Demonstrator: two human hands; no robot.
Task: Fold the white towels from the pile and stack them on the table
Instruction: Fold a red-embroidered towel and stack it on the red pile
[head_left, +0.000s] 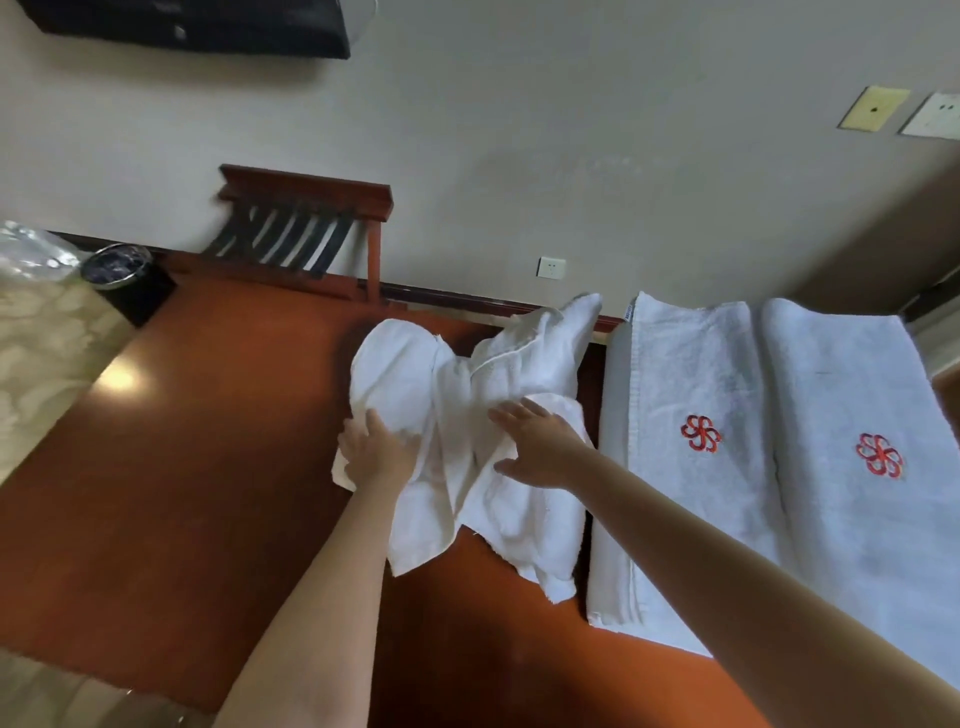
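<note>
In the head view, both bare forearms are stretched forward from the lower edge over a reddish-brown worktop (208, 467). The left hand (376, 449) is laid palm down with its fingers straight and pointing away from the body. The right hand (537, 441) is also laid flat, with its fingers spread and angled to the left. Nothing is gripped by either hand; both are open and pressed onto cloth.

Along the far edge of the worktop a wooden luggage rack (301, 234) with dark straps is seen against the wall. A round waste bin (122, 270) is placed at the far left corner, and a wall socket (551, 268) is set low on the wall behind. On the right, two folded towels are laid side by side, each marked with a red emblem: the nearer folded towel (691, 374) and the outer folded towel (852, 389).

The rumpled white towel (514, 525) is spread in the middle of the worktop, just beside the nearer folded towel. Its left part is covered by the left hand and its right part by the right hand, with a raised crease between them. One corner is turned up toward the wall.
</note>
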